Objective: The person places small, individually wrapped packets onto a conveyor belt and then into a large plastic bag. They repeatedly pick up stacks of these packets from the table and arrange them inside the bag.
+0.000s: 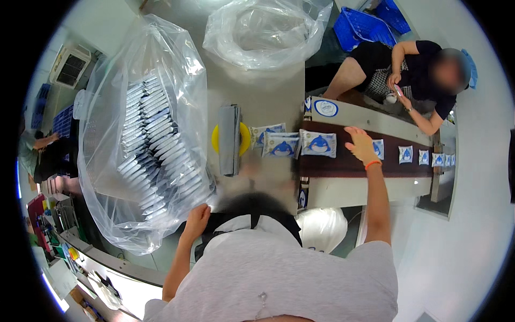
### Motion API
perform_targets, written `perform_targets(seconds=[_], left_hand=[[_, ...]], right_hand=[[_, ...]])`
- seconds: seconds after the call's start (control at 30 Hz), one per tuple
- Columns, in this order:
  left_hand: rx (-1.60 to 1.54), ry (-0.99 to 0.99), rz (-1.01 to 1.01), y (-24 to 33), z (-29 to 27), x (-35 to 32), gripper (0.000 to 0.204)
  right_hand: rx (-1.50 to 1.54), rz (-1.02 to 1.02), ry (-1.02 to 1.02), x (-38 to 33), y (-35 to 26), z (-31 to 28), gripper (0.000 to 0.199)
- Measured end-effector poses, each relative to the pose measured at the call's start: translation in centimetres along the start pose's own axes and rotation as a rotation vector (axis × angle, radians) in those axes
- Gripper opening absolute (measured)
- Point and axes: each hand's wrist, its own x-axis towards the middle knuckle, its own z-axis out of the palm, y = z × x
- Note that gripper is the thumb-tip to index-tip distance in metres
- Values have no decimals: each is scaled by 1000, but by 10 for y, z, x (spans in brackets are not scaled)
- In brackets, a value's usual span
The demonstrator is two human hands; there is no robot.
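Note:
My right hand (360,146) reaches over the dark conveyor belt (343,167), fingers spread and holding nothing. A small white packet with a blue whale (318,144) lies left of it, and another packet (378,148) sits partly behind it on the right. My left hand (198,219) is closed at the table's near edge, beside the lower right corner of a large clear plastic bag (102,188). Whatever its fingers hold, if anything, is hidden. Inside the bag, several packets (155,123) stand packed in two rows. More packets (280,145) overlap at the belt's left end.
A folded grey sheet (229,139) lies across a yellow ring (244,138) on the metal table (268,88). Another clear bag (263,32) rests at the back. Blue baskets (357,32) stand behind. A seated co-worker (424,86) holds a small object beyond the belt.

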Motion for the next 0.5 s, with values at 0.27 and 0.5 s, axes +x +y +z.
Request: perform_targets(seconds=[0.27,0.5], left_hand=[[-645,-408,-58,73,92,104,33],[-1359,-396,-822,89,243,175,50]], right_hand=[[-67,136,-494,0,66,-6,65],[442,-599,-360,112,-95,-2,53]])
